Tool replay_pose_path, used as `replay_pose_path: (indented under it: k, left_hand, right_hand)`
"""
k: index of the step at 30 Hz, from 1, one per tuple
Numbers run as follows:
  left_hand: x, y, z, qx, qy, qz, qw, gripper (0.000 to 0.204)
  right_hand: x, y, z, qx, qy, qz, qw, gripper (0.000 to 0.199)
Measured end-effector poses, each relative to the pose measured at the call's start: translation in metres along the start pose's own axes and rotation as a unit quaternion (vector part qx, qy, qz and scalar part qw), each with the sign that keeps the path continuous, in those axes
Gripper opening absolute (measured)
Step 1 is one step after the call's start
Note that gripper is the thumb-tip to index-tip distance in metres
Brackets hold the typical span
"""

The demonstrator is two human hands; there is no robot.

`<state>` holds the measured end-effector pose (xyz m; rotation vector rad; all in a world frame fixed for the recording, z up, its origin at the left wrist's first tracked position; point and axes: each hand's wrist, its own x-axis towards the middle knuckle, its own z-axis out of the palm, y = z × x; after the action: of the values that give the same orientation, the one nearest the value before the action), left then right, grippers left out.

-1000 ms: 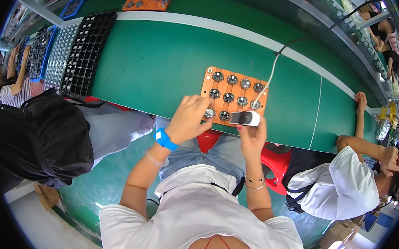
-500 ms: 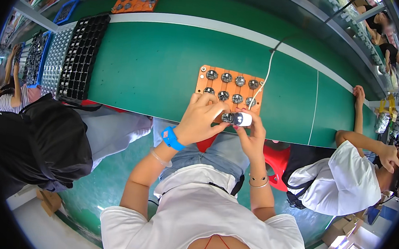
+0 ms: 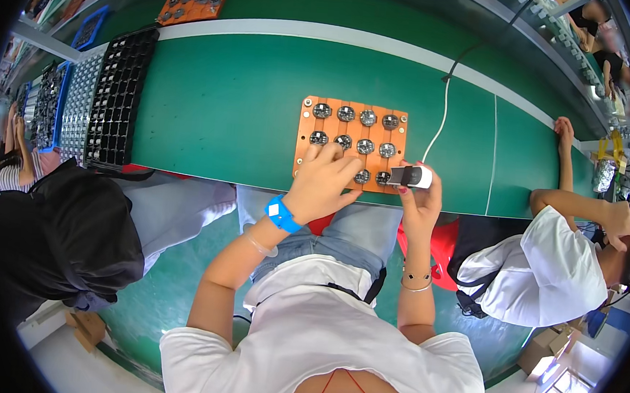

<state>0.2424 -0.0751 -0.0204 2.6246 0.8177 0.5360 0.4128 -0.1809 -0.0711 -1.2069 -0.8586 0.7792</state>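
Observation:
In front of me lies an orange fixture plate (image 3: 378,131) bearing rows of small round dark parts with shiny components (image 3: 368,118). My left hand (image 3: 322,175) is over the plate's near-left portion, its fingers curled down onto it. Whatever the fingertips pinch is hidden beneath them. Beside the plate's near-right corner, my right hand (image 3: 422,202) grips a small white corded device (image 3: 413,176) with a black band and a greyish end pointing left. The thumb and fingers wrap round its body, and a white cable (image 3: 437,125) rises from it.
A black compartment tray (image 3: 121,99) stands at left on the green bench (image 3: 219,109). Another loaded orange plate (image 3: 195,0) sits on the far surface. Co-workers sit on both sides; one person's forearm (image 3: 567,159) rests at the bench on the right.
My left hand has parted from the device, taking the small round dark part towards the plate, where it is now hidden. My right hand has shifted right with the device. The view has moved slightly.

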Motion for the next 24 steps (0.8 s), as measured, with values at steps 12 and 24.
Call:
replay_pose_path:
  k: [12,24]
  left_hand:
    - [0.013,0.008,-0.008,-0.053,0.034,-0.003,0.998,0.029]
    - [0.011,0.013,-0.006,-0.062,0.04,-0.019,0.997,0.032]
  right_hand:
    - [0.005,-0.017,0.017,-0.127,-0.095,-0.008,0.987,0.044]
    - [0.0,-0.008,0.01,-0.075,-0.087,0.01,0.993,0.046]
